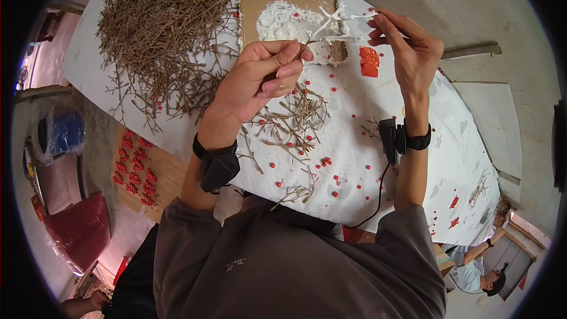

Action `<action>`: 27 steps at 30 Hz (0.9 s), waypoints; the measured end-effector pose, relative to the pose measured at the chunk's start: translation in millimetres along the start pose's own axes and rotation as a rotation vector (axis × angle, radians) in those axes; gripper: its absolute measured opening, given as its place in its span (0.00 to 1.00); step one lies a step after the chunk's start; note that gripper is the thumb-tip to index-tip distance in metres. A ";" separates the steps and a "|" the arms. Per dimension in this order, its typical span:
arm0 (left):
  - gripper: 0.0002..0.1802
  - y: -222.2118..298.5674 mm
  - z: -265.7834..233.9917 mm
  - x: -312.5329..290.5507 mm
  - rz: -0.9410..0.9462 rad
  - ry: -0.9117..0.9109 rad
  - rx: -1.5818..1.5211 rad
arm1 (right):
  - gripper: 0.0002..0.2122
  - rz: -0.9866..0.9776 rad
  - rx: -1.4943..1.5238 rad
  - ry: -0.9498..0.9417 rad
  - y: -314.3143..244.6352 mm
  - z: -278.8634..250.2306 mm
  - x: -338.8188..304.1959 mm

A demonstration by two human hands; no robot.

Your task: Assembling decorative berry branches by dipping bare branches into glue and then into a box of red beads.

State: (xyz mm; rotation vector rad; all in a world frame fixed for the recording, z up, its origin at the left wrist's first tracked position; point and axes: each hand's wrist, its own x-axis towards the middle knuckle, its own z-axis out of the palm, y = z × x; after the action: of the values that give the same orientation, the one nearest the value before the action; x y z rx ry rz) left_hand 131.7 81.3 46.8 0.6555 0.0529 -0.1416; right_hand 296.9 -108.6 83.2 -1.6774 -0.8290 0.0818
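My left hand (pixel 260 77) is closed in a pinch on the stem of a small branched twig (pixel 332 19). Thick white paste coats its branches, which spread toward my right hand (pixel 407 41). That hand's fingertips are pinched at one white tip; a speck of red shows there, too small to name. Beneath the twig lies a shallow golden tray (pixel 251 0) with white paste (pixel 280 20) smeared across it. A crumpled red-orange wrapper (pixel 369 62) rests below my right hand. Loose brown twigs (pixel 295 118) and small red beads (pixel 326 161) are scattered on the table nearer my body.
A large heap of brown twigs (pixel 171 23) covers the far left of the white-covered table (pixel 425 201). Bunches of red beads (pixel 136 165) sit on cardboard at lower left, near a dark red chair (pixel 77 230). Another person (pixel 475 269) is at lower right. A black cable runs from my right wrist.
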 end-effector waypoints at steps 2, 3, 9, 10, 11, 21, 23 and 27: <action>0.15 0.0 -0.3 0.0 -0.010 0.007 -0.026 | 0.09 -0.021 0.021 0.041 1.2 -1.1 0.6; 0.15 0.1 -0.6 -0.1 -0.015 0.011 -0.038 | 0.09 -0.041 0.042 0.082 1.5 -1.4 1.1; 0.15 -1.5 -3.6 -0.1 0.012 0.045 -0.083 | 0.07 -0.083 0.111 0.228 -0.4 -7.5 4.4; 0.15 -1.5 -3.5 0.1 0.013 0.046 -0.081 | 0.08 -0.080 0.098 0.199 1.4 -8.4 4.2; 0.15 -1.5 -3.4 0.2 0.014 0.047 -0.079 | 0.08 -0.078 0.086 0.171 3.4 -9.0 4.1; 0.15 -0.8 -3.1 -0.6 -0.004 0.017 -0.067 | 0.08 -0.045 0.004 -0.069 3.5 -1.6 2.3; 0.14 -0.6 -3.1 -0.9 -0.007 0.005 -0.060 | 0.08 0.019 -0.037 -0.086 2.2 -0.3 1.8; 0.14 0.1 -1.8 0.4 -0.019 0.010 -0.050 | 0.08 0.101 -0.032 -0.031 6.6 -2.7 2.2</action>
State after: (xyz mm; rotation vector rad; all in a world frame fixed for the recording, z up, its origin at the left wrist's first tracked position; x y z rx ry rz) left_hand 132.1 82.5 45.4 0.6059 0.0717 -0.1548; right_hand 302.9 -109.9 79.0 -1.7517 -0.7714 0.1653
